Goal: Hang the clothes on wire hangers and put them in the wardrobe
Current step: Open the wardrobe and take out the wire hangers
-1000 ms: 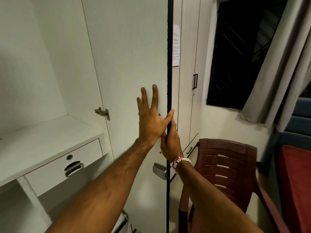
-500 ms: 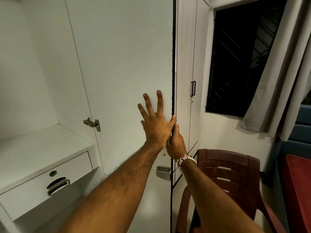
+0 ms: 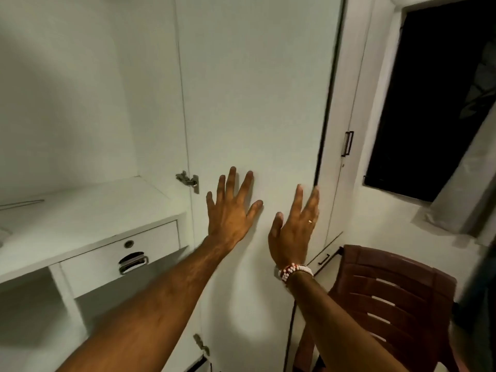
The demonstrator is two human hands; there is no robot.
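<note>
Head view: wardrobe door (image 3: 255,89) stands open, inner face straight ahead of both grips, long axis upright. Left grip (image 3: 230,210) spread wide, palm flat on the door face. Right grip (image 3: 291,232) also spread, fingers straight, holding nothing; it sits just right of the left grip, low on the same panel, and palm contact cannot be told. Hinge (image 3: 188,181) lies left of the left grip. The door's dark free edge (image 3: 323,124) runs just right of the right fingertips (image 3: 316,190). So the right grip is nearer the swinging edge and the left nearer the pivot.

Shelf (image 3: 88,210) and drawer (image 3: 120,256) of the wardrobe sit well left of both grips. A thin wire (image 3: 22,203) lies on the shelf, possibly a hanger, too small to tell. No clothes in view. Chair (image 3: 389,291) is below-right of the right grip.

Likely step: moving the door. A push near the free edge would turn it most easily.
</note>
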